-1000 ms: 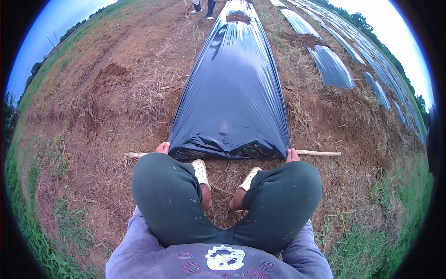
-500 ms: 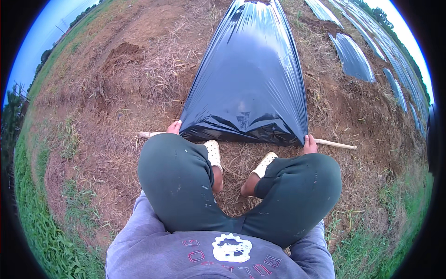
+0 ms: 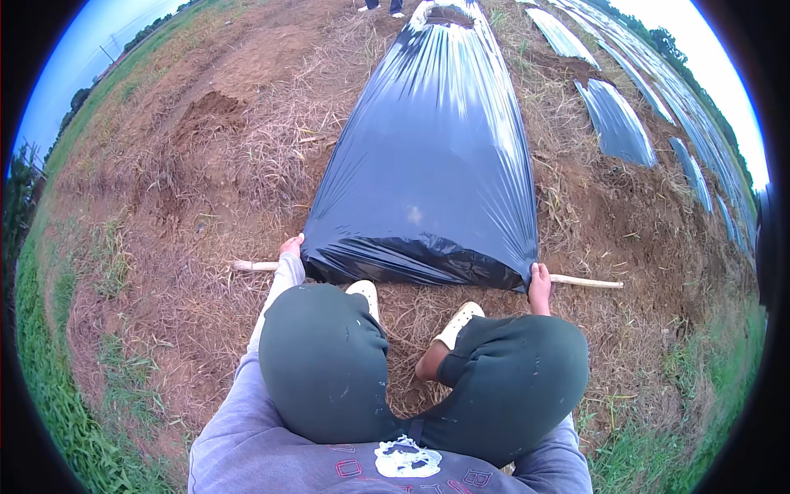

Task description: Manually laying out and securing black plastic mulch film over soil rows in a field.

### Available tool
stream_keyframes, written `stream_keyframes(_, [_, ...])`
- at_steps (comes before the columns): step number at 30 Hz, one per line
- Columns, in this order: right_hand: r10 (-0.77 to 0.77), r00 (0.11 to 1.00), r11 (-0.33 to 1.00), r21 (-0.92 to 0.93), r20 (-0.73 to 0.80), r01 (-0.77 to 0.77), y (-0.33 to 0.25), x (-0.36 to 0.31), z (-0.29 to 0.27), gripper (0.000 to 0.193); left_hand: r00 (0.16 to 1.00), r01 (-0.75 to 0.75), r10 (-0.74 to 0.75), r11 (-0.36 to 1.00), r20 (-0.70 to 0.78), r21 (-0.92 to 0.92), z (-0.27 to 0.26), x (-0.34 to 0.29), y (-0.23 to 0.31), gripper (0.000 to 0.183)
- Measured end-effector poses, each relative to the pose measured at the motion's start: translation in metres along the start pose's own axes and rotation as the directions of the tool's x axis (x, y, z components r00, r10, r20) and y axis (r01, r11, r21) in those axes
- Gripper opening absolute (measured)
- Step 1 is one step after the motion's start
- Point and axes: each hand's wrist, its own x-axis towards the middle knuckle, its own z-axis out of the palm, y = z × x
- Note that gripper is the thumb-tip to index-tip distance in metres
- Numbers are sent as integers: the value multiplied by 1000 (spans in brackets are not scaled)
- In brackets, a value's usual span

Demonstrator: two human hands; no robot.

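left fingers [image 3: 292,244], right fingers [image 3: 539,277] | pinch black film [image 3: 424,177] corners | stick [image 3: 587,281] protruding

Outdoor setting in diffuse daylight. The ground [image 3: 177,222] was brown soil strewn with dry straw [image 3: 271,152], with a darker soil mound [image 3: 212,113] toward its far left corner. Green grass [image 3: 62,412] bordered the near corners. Silvery film-covered rows [image 3: 619,128] lined the right edge; beyond them stood trees [image 3: 665,41]. The sky [image 3: 74,70] appeared blue at left, white at right.
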Motion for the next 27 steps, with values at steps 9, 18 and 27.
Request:
stream_keyframes(9, [86, 994, 995, 53, -66, -83, 22, 1, 10, 29, 998, 3, -6, 999, 60, 35, -3, 35, -42, 30])
stream_keyframes(18, [58, 998, 988, -144, -8, -58, 10, -11, -2, 31, 998, 9, -9, 1000, 60, -5, -7, 26, -42, 34])
stream_keyframes(27, [2, 991, 954, -298, -132, -42, -10, -23, 4, 28, 991, -136, 133, 931, 32, 338, -8, -8, -10, 35])
